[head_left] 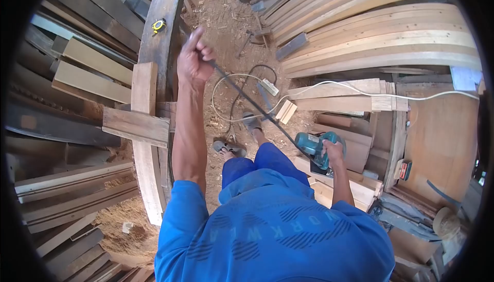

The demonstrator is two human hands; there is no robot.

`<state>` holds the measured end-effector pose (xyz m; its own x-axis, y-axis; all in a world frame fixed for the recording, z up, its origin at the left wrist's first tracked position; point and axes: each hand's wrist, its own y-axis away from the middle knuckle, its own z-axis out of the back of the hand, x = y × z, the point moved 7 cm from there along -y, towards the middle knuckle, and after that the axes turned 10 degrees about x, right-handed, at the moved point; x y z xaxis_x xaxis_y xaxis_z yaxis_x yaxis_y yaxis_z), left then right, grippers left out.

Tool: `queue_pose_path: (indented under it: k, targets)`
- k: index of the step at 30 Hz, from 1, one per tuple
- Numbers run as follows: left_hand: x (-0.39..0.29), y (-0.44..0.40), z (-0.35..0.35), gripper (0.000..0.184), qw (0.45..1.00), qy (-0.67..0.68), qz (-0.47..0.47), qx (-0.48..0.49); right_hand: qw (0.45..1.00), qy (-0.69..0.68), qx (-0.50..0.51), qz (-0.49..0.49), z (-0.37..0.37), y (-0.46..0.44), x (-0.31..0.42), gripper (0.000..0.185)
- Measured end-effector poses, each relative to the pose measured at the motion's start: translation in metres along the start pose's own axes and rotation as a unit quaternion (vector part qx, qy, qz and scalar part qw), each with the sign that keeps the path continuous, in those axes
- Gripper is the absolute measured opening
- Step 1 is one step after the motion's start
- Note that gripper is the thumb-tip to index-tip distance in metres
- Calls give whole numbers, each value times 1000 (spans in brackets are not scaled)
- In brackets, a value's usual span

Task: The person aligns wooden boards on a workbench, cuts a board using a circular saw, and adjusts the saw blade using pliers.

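Observation:
My left hand (196, 60) is raised beside the dark wooden beam, closed on a black cord (247, 97), with one finger pointing up. The cord runs down to a teal power tool (310, 143) on my right. Around the tool's handle my right hand (334, 151) is closed. The tool is over pale timber pieces (355, 184) beside my legs; whether it touches them I cannot tell. On the dark beam (154, 53) lies a yellow and black tape measure (159, 25). A short grooved board (136, 125) lies across a long pale plank (146, 169) on the left.
Long boards (375, 40) are stacked at the upper right. A white cable (329, 82) and a power strip (269, 87) lie over the sawdust-covered floor (216, 20), near my sandalled feet. More boards (92, 74) fill the left side. A plywood sheet (440, 143) is at the right.

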<state>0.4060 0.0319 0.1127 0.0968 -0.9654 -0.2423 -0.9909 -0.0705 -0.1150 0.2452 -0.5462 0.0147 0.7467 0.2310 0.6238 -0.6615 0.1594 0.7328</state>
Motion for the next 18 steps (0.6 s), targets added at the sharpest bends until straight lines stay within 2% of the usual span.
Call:
queue_pose_path:
  k: [2, 4, 5, 6, 7, 8, 9, 11, 12, 13, 14, 16, 17, 18]
  targets:
    - [5, 6, -135, 35, 977, -114, -18, 180, 998, -65, 8, 0, 6, 1, -19, 15]
    - [15, 39, -214, 38, 902, -236, -44, 358, 996, -93, 9, -1, 9, 5, -38, 15]
    - [25, 48, -197, 38, 907, -265, -31, 326, 996, -91, 7, 3, 10, 4, -44, 14]
    - [39, 54, -159, 36, 933, -264, 7, 244, 996, -90, 6, 8, 9, 2, -45, 14]
    - [60, 62, -91, 32, 936, -309, 90, 143, 996, -87, 11, 20, 5, 3, -46, 13]
    - [86, 88, -19, 30, 868, -463, 177, -31, 996, -84, 14, 30, 0, 4, -47, 12]
    - [113, 138, 66, 32, 807, -510, 284, -89, 996, -79, 17, 39, -2, 6, -49, 12]
    - [164, 248, 226, 39, 627, -564, 517, -146, 998, -60, 13, 25, -1, 9, -59, 11]
    - [177, 302, 243, 35, 679, -460, 532, -209, 998, -51, 11, 18, -1, 10, -63, 10]
    - [178, 328, 227, 37, 754, -397, 425, -305, 998, -56, 9, 24, 1, 7, -66, 11]
    - [177, 333, 202, 30, 763, -345, 414, -357, 998, -56, 9, 24, 6, 9, -72, 12]
    - [176, 342, 318, 27, 803, -225, 415, -364, 998, -62, 3, 17, 10, 15, -82, 12]
    - [169, 286, 276, 34, 838, -278, 336, -327, 998, -68, -5, 12, 12, 16, -84, 12]
    - [145, 227, 210, 28, 873, -297, 281, -266, 997, -73, -14, 8, 15, 17, -83, 12]
